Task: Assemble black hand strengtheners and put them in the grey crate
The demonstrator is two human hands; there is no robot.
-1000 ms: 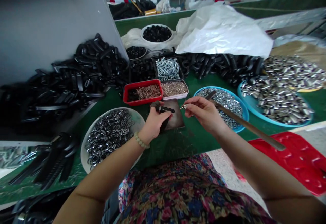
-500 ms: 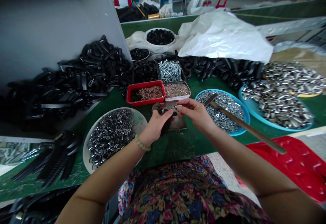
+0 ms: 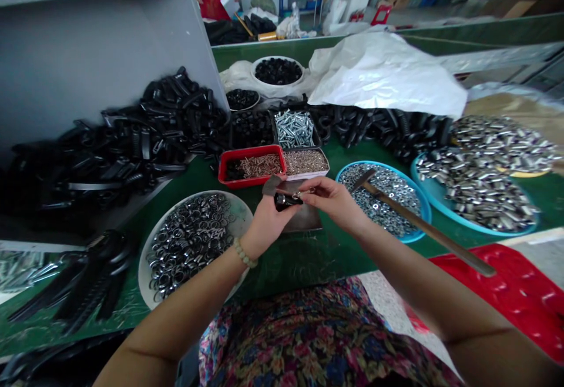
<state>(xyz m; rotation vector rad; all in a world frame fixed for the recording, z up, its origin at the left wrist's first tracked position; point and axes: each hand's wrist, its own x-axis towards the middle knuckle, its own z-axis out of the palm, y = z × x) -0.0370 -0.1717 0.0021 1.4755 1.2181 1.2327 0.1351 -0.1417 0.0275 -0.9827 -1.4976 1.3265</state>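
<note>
The left hand (image 3: 267,222) has its fingers curled around a black part (image 3: 287,200); at that part's three o'clock, the right hand (image 3: 332,202) pinches a small shiny piece (image 3: 304,193) between fingertips.

No lettering, label, brand or number can be read anywhere here! Faint, pale marks (image 3: 304,269) are glimpsed on the dark green, scuffed tabletop (image 3: 291,252), near its front edge, but no word can be made out.
</note>
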